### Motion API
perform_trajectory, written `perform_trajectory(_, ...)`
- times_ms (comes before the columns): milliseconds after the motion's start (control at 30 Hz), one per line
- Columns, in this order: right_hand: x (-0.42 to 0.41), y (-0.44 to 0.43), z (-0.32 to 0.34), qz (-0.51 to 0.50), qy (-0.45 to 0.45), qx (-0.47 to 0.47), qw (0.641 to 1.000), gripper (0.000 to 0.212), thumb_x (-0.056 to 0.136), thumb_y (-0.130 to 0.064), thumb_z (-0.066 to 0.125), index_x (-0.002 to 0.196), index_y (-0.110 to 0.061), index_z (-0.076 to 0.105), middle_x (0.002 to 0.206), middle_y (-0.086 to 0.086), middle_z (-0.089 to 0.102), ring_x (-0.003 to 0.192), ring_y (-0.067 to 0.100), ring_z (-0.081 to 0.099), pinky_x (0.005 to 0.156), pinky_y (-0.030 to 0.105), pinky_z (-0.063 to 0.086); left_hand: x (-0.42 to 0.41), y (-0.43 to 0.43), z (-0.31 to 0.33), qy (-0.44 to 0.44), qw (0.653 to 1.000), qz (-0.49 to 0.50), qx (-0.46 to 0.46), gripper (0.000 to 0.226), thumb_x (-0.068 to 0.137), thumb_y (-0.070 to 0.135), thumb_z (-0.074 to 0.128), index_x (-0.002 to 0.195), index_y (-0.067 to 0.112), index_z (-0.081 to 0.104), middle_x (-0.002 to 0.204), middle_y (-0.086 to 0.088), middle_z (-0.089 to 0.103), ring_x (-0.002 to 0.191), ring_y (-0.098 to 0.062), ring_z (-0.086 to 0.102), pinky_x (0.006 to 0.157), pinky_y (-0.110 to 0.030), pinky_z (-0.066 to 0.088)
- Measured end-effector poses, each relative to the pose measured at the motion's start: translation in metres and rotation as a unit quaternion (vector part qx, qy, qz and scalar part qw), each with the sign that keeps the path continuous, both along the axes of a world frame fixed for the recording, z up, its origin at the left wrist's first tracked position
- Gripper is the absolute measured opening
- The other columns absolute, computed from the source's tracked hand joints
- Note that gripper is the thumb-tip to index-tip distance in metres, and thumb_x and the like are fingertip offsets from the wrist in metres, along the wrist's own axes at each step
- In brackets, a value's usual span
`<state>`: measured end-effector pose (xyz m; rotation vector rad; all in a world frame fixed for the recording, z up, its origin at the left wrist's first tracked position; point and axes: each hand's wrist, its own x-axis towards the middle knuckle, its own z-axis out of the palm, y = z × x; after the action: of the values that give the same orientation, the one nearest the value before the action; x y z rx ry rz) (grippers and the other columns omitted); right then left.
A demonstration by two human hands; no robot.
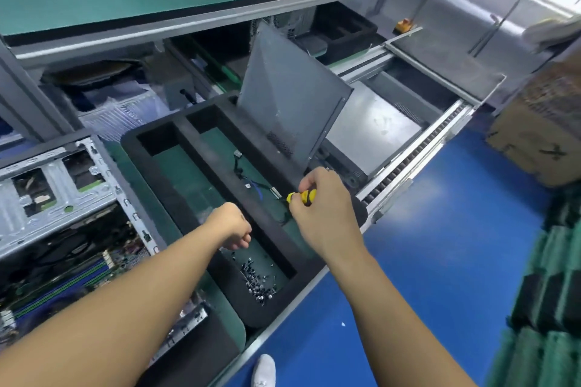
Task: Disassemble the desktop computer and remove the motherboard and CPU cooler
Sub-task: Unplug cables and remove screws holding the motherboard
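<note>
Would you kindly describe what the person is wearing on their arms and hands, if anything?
Both forearms are bare to the frame edge: no sleeves, gloves, watch or wrist strap in view. The left hand has a small dark mark on its back; the right hand shows none.

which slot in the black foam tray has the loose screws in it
The left long slot, below the left hand: screws piled at its near end. The middle slot holds cables; the far one, the grey panel.
</note>
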<state>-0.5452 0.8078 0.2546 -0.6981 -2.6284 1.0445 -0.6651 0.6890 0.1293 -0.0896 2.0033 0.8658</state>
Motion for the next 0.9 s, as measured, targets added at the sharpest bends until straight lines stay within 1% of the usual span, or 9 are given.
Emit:
perform_trajectory(133,-0.001,0.012,-0.002,0.017,-0.012,-0.007,1.000,0.011,0.090,-0.013,0.059,0.090,-0.020,0.051,0.092,-0.009,0.045,0.074,-0.002,0.045,0.065,0.004,0.034,0.004,0.008,-0.013,-0.048,0.997,-0.031,-0.047,0.016,0.102,0.005,0.048,0.087,0.008,0.052,0.075,-0.009,0.059,0.059,-0.017,0.054,0.053,-0.023,0.041)
perform_trajectory(267,-0.002,0.018,-0.001,0.035,-0.014,-0.012,0.999,0.010,0.090,-0.013,0.059,0.092,-0.019,0.051,0.093,-0.008,0.045,0.075,-0.001,0.046,0.067,0.005,0.035,0.006,0.015,-0.019,-0.103,0.990,-0.063,-0.072,0.024,0.105,0.012,0.041,0.082,0.011,0.049,0.074,-0.003,0.052,0.061,-0.013,0.050,0.058,-0.022,0.040)
perform_trajectory(400,-0.002,0.023,-0.002,0.050,-0.023,-0.012,0.998,0.011,0.090,-0.012,0.058,0.090,-0.020,0.050,0.094,-0.008,0.046,0.074,0.003,0.046,0.065,0.007,0.036,0.005,0.013,-0.025,-0.074,0.993,-0.059,-0.071,0.010,0.101,0.017,0.046,0.092,0.014,0.050,0.075,-0.004,0.043,0.061,-0.018,0.043,0.063,-0.028,0.046)
perform_trajectory(500,-0.003,0.025,-0.003,0.060,-0.032,-0.007,0.998,0.011,0.090,-0.012,0.058,0.090,-0.020,0.050,0.096,-0.007,0.047,0.076,0.003,0.046,0.066,0.005,0.035,0.002,0.008,-0.016,-0.057,0.995,-0.046,-0.060,0.016,0.099,0.026,0.044,0.105,0.018,0.056,0.098,-0.004,0.055,0.073,-0.023,0.053,0.068,-0.029,0.044)
perform_trajectory(567,-0.005,0.024,-0.002,0.065,-0.026,-0.004,0.998,0.010,0.090,-0.013,0.058,0.091,-0.020,0.051,0.097,-0.006,0.049,0.080,0.000,0.046,0.067,0.002,0.033,-0.004,0.007,-0.009,-0.036,0.999,0.017,-0.025,0.018,0.099,0.026,0.042,0.102,0.017,0.059,0.108,-0.003,0.062,0.077,-0.022,0.058,0.061,-0.024,0.038)
perform_trajectory(633,-0.009,0.020,0.001,0.071,-0.012,0.007,0.997,0.008,0.092,-0.017,0.059,0.095,-0.020,0.052,0.099,-0.005,0.051,0.081,-0.002,0.046,0.068,0.001,0.032,-0.009,0.003,0.004,-0.013,0.996,0.090,0.027,0.020,0.099,0.021,0.043,0.098,0.014,0.061,0.104,-0.006,0.070,0.076,-0.021,0.061,0.053,-0.021,0.035)
perform_trajectory(700,-0.012,0.011,0.005,0.075,0.006,0.006,0.997,0.009,0.094,-0.022,0.060,0.100,-0.022,0.053,0.098,-0.004,0.054,0.080,-0.001,0.047,0.068,0.000,0.033,-0.011,-0.006,0.023,0.024,0.988,0.130,0.080,0.021,0.099,0.019,0.045,0.100,0.010,0.064,0.094,-0.008,0.075,0.071,-0.021,0.066,0.050,-0.021,0.040)
perform_trajectory(800,-0.015,-0.010,0.015,0.088,0.042,-0.016,0.995,0.013,0.095,-0.026,0.062,0.105,-0.024,0.054,0.094,-0.006,0.057,0.076,0.001,0.053,0.065,0.003,0.037,-0.010,-0.033,0.053,0.109,0.973,0.116,0.169,0.021,0.100,0.015,0.047,0.100,0.007,0.067,0.075,-0.005,0.073,0.063,-0.019,0.068,0.048,-0.024,0.043)
perform_trajectory(900,-0.018,-0.040,0.025,0.121,0.072,-0.030,0.990,0.012,0.097,-0.025,0.060,0.108,-0.025,0.055,0.092,-0.008,0.059,0.076,0.002,0.056,0.065,0.008,0.040,-0.006,-0.073,0.079,0.166,0.963,0.047,0.205,0.022,0.100,0.013,0.047,0.101,0.013,0.069,0.073,0.000,0.072,0.061,-0.013,0.064,0.044,-0.022,0.041)
